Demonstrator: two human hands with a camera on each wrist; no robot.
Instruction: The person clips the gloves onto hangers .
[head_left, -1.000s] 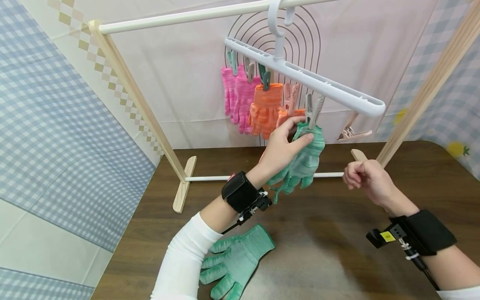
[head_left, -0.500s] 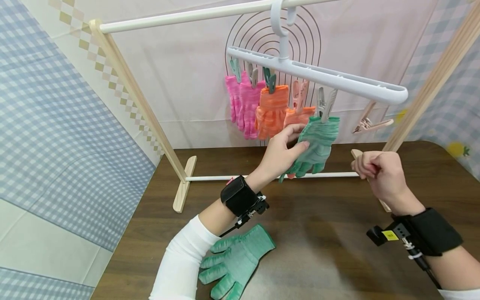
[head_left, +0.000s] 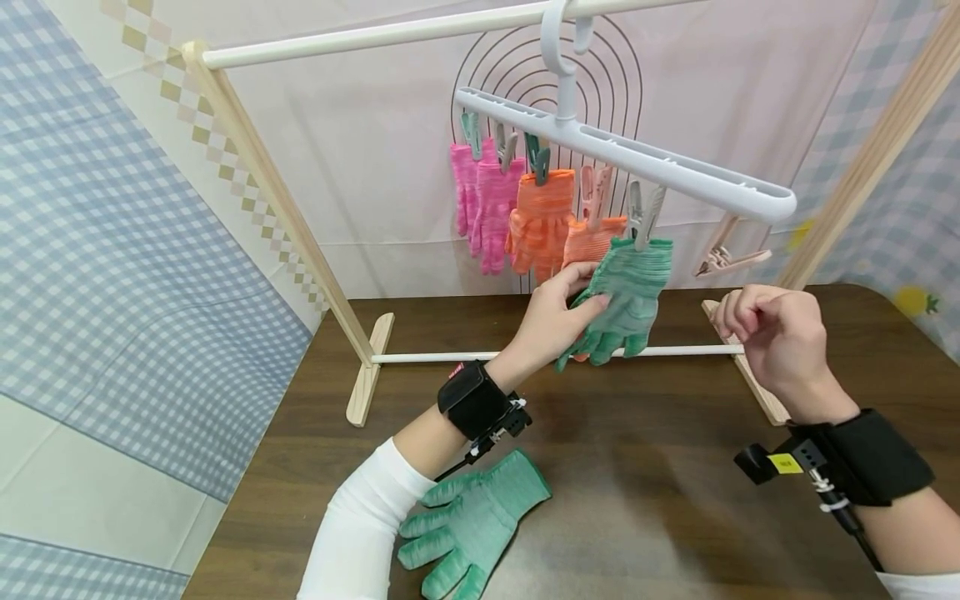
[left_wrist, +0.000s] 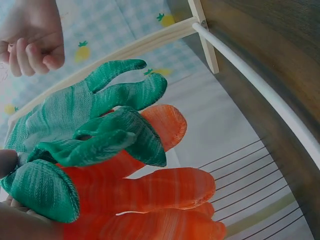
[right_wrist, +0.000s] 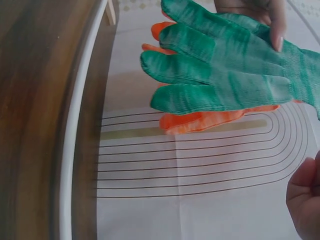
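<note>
A green glove [head_left: 630, 292] hangs from a grey clip [head_left: 643, 215] on the white clip hanger [head_left: 645, 158]. My left hand [head_left: 588, 293] pinches the glove's near edge between thumb and fingers. In the left wrist view the green glove [left_wrist: 95, 130] lies over the orange gloves [left_wrist: 160, 200]. My right hand [head_left: 765, 333] hovers to the right of the glove with curled fingers and holds nothing. A second green glove [head_left: 472, 521] lies flat on the dark wooden table [head_left: 660, 500] under my left forearm. The right wrist view shows the green glove [right_wrist: 225, 75] and my left fingers [right_wrist: 260, 12].
Two pink gloves [head_left: 483, 208] and two orange gloves [head_left: 543, 225] hang on the hanger's left clips. An unused peach clip [head_left: 723, 254] dangles at its right end. The hanger hooks over the wooden rack's white top rod [head_left: 360, 37]; a lower white rod [head_left: 450, 357] spans its feet.
The hanger has swung right and risen a little with the green glove. My right hand has moved right and slightly up. My left hand has kept its pinch on the glove.
</note>
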